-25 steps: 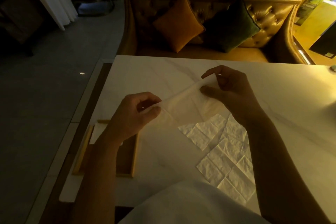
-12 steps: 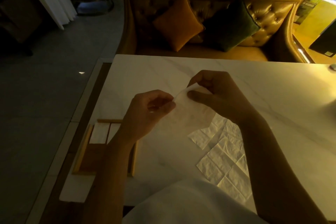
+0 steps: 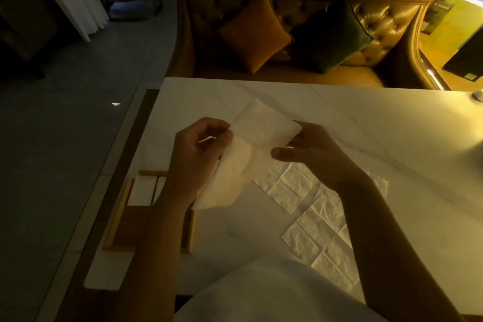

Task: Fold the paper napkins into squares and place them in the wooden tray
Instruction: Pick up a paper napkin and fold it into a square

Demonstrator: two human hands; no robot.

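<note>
**Napkin mid-fold, held off the table**

One napkin is held in the air between both hands, above the table and just right of the tray. The left hand is curled, and the napkin's left edge is pinched between thumb and forefinger. The right hand grips the right end, thumb on the near face and fingers behind. The sheet is doubled over loosely; its near flap hangs down limp towards the tray's far right corner.

Two folded squares are seen at the tray's far end. A spread of open napkins lies flat on the table, near and right, partly under the right forearm.

Handling, as judged: the paper is very light, thin and soft, and holds no shape of its own. It is easily torn or crumpled if pulled tight. Corners and edges are best taken in light fingertip pinches. A crease is likely better pressed on the table than in the air. Most of the task appears to remain.
</note>
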